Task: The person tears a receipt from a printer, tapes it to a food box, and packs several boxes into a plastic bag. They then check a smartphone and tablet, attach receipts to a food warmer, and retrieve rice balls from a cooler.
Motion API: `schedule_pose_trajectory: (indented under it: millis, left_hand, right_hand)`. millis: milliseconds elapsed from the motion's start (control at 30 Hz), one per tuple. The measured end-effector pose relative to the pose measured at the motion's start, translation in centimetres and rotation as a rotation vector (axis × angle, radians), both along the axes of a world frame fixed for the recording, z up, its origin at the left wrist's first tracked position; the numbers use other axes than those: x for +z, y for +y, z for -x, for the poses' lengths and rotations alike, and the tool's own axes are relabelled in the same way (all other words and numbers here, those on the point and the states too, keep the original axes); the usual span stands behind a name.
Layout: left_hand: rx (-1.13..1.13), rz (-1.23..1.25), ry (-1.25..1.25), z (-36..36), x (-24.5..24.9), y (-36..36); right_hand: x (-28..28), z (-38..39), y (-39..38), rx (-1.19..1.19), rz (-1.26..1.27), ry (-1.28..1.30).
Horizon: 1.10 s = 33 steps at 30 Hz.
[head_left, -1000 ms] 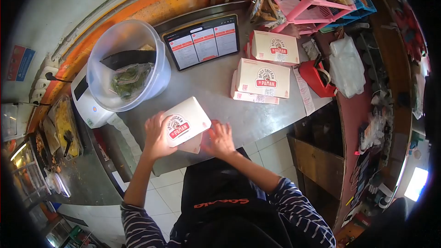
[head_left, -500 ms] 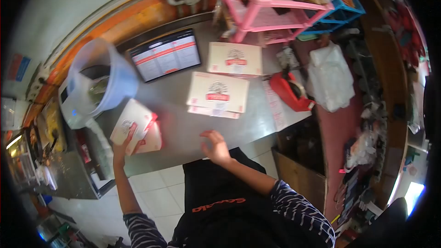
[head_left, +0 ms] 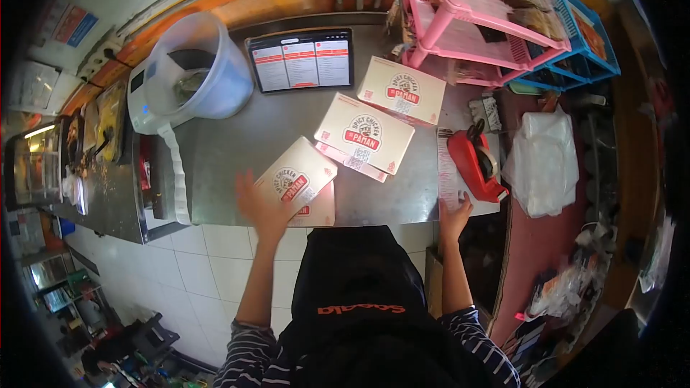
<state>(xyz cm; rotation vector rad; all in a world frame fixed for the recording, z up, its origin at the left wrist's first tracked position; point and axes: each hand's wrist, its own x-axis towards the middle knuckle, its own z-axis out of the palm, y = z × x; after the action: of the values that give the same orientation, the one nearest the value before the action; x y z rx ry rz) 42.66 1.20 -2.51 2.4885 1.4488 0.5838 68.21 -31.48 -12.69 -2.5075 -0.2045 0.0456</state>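
Note:
My left hand (head_left: pixel 263 207), slightly blurred, is at the left side of a cream box (head_left: pixel 293 176) with red print, its fingers apart. That box lies over another box (head_left: pixel 320 207) near the table's front edge. A second pair of boxes overlaps behind them, with a top box (head_left: pixel 365 133) reading "Spicy Chicken", and one more box (head_left: pixel 406 90) sits further back. At the front edge on the right, my right hand (head_left: pixel 454 217) has its fingers closed on the near end of a printed paper slip (head_left: pixel 448 165). Beside the slip stands a red tape dispenser (head_left: pixel 474 165).
A tablet (head_left: pixel 302 61) displaying lists stands behind the boxes. On the left is a large translucent tub (head_left: pixel 223 79). A pink rack (head_left: pixel 460 11) and a blue rack (head_left: pixel 586 36) occupy the back right. Clear plastic bags (head_left: pixel 543 165) lie at the right.
The upper and lower front boxes have moved right, beside the other boxes, and my left hand has loosened from them. My right hand has gone from above the front edge to the paper slip.

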Motion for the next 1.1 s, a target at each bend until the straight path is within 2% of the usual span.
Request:
schedule_pose_trajectory:
  millis: [67,100,167,267,333,433,467,500,533,567,600,667,733,767,800,833,867,900,933,967,1000,1033,1100]
  left_hand:
    - [-0.053,0.045,0.153,-4.1,0.9,-0.4]
    - [-0.082,0.069,0.228,-4.8,1.1,-0.3]
    - [-0.184,0.114,0.206,-4.3,0.9,0.4]
    - [-0.401,0.183,0.111,-2.0,0.7,1.9]
    - [-0.556,0.205,0.089,-0.8,0.8,2.4]
    - [-0.777,0.237,0.110,-0.4,1.2,2.8]
    - [-0.714,0.243,-0.008,-0.1,0.6,2.8]
    - [-0.650,0.250,-0.126,0.5,-0.3,2.9]
    - [-0.587,0.257,-0.243,0.6,-0.9,2.7]
    - [-0.471,0.269,-0.576,-0.2,0.6,1.9]
    - [-0.533,0.194,-0.513,-0.2,1.4,1.4]
    - [-0.656,0.040,-0.402,0.1,2.0,0.0]
    - [-0.766,0.127,-0.018,-0.7,1.7,-1.4]
    - [-0.822,0.157,0.178,-1.2,1.6,-2.0]
    - [-0.811,0.168,0.205,-1.4,1.6,-2.3]
    - [-0.799,0.177,0.233,-1.4,1.6,-2.4]
    - [-0.783,0.190,0.264,-1.4,1.7,-2.7]
    - [-0.787,0.181,0.266,-1.3,1.9,-3.0]
    - [-0.782,0.167,0.272,-1.1,2.3,-3.3]
    - [-0.767,0.150,0.277,-1.1,2.4,-3.7]
    - [-0.753,0.144,0.270,-1.0,2.2,-4.1]
    - [-0.737,0.137,0.266,-0.8,2.1,-4.5]
    - [-0.691,0.148,0.254,-0.8,2.0,-5.4]
  right_hand:
    - [0.1,-0.3,0.6,-0.132,-0.021,0.232]
    - [0.1,-0.7,0.4,-0.078,-0.002,0.284]
    - [0.4,-1.7,0.2,0.028,0.037,0.381]
    - [4.2,0.9,2.0,-0.016,-0.430,0.447]
    - [13.1,5.3,7.0,-0.026,-0.737,0.443]
    - [17.9,11.1,11.7,0.055,-0.834,0.282]
    - [18.3,12.7,13.4,0.091,-0.891,0.263]
    - [17.8,14.3,13.4,0.235,-0.704,0.335]
    - [17.1,15.5,13.9,0.261,-0.574,0.508]
    - [16.4,16.8,14.4,0.305,-0.422,0.671]
    - [15.6,17.6,15.4,0.229,-0.330,0.932]
    - [10.0,19.8,13.7,0.364,-0.218,0.848]
    - [11.4,18.4,13.1,0.480,-0.320,0.958]
    - [13.1,16.0,12.4,0.552,-0.139,0.986]
    - [13.5,13.3,10.8,0.491,-0.334,0.984]
    - [13.5,10.1,9.0,0.437,-0.143,0.525]
    - [12.6,5.9,7.0,0.239,-0.115,0.301]
    - [12.0,1.7,4.7,0.111,-0.083,-0.109]
    - [12.8,-3.0,2.8,0.022,0.003,-0.377]
    - [11.5,-6.6,0.9,-0.136,0.261,-0.523]
    - [10.0,-9.7,-1.2,-0.081,0.320,-0.472]
    - [9.0,-11.6,-2.1,-0.053,0.381,-0.154]
    - [7.3,-13.5,-2.2,0.031,0.426,0.006]
